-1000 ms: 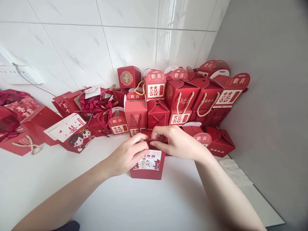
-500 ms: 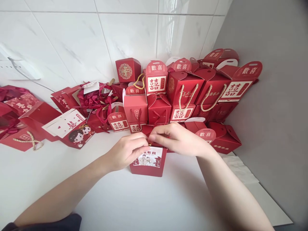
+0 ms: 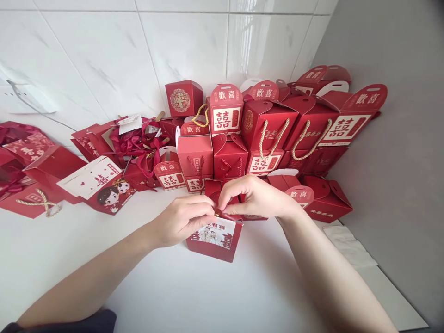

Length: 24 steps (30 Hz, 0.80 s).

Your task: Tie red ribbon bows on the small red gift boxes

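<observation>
A red gift box (image 3: 215,252) with a white label showing a cartoon couple stands on the white table, slightly turned. My left hand (image 3: 185,217) is closed on the top left of this box, thumb in front, fingers behind. My right hand (image 3: 255,196) pinches at the top of the same box, thumb and forefinger together on a dark red piece, strap or flap. A small gold fastener (image 3: 217,213) shows between the two hands. The fingers cover much of the box's top, so how it is closed there cannot be made out.
Stacked red gift boxes (image 3: 270,127), some with rope handles, stand behind against the tiled wall. Boxes with ribbons (image 3: 138,143) and a cartoon-printed bag (image 3: 113,194) lie left. A white paper sheet (image 3: 348,245) lies by the grey wall (image 3: 395,194) on the right.
The box in my hands has tilted and turned a little, its lower right corner lower now. My right fingers have drawn together at its top, and the gold fastener shows more clearly.
</observation>
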{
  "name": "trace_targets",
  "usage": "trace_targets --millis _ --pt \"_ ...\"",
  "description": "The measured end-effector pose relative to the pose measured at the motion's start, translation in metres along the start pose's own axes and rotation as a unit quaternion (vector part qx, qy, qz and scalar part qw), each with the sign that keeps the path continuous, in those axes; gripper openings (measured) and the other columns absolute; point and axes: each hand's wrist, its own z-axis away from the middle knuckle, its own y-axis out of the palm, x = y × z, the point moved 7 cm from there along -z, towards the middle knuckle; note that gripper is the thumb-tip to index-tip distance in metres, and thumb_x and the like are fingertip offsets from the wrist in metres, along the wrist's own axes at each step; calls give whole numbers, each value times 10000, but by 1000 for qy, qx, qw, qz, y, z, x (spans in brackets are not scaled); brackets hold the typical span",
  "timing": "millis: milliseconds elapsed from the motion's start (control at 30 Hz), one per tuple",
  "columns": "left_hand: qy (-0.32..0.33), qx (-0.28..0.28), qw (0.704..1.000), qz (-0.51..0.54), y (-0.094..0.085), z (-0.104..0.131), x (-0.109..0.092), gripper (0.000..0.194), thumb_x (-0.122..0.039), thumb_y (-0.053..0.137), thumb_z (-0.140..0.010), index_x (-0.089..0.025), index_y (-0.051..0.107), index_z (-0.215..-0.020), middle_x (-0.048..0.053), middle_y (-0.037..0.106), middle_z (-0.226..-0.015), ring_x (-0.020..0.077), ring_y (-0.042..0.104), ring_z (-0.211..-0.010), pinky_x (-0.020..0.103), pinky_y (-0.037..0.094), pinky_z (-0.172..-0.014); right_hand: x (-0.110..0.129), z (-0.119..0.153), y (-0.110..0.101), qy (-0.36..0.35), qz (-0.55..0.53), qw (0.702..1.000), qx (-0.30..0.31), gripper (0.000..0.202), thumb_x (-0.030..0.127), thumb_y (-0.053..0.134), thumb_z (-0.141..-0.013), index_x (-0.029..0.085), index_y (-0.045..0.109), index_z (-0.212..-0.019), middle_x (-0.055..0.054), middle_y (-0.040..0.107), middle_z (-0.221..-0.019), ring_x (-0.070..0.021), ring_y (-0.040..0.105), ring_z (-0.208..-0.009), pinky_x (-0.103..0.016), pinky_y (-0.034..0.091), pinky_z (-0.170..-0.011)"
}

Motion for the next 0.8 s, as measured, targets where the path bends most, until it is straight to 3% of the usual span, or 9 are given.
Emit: trace_targets --millis 167,300,400,600,800 --pt "2 4 1000 -2 0 1 1 191 -204 517 -950 -168 651 -819 27 616 -790 107 553 -687 210 451 -656 9 4 -4 9 77 997 8 110 94 607 -869 178 678 -876 -14 695 -865 -132 636 -777 -247 492 -743" --pt "-7 12 1000 15 -1 1 -1 178 -178 510 -947 -157 668 -867 88 605 -1042 127 602 -812 245 492 -767 13 6 -1 39 177 983 7 172 46 552 -854 184 655 -845 -8 680 -842 -132 599 -728 -249 441 -686" --pt "-10 15 1000 17 -1 0 -4 186 -187 505 -948 -162 677 -881 100 587 -1050 158 611 -876 273 504 -806 15 6 10 49 207 977 28 187 52 520 -864 183 627 -785 -7 668 -808 -121 565 -668 -239 392 -612" --pt "-29 29 999 14 0 1 -4 214 -215 488 -966 -167 673 -871 64 634 -936 122 592 -784 223 482 -735 19 4 12 63 191 979 8 171 46 504 -853 191 592 -829 0 661 -797 -123 559 -663 -241 400 -629" --pt "14 14 1000 5 0 2 -8 180 -182 511 -955 -154 647 -841 33 589 -801 90 511 -654 199 431 -627 17 4 9 77 92 993 1 177 37 505 -835 194 566 -889 4 663 -842 -120 590 -708 -227 445 -642"
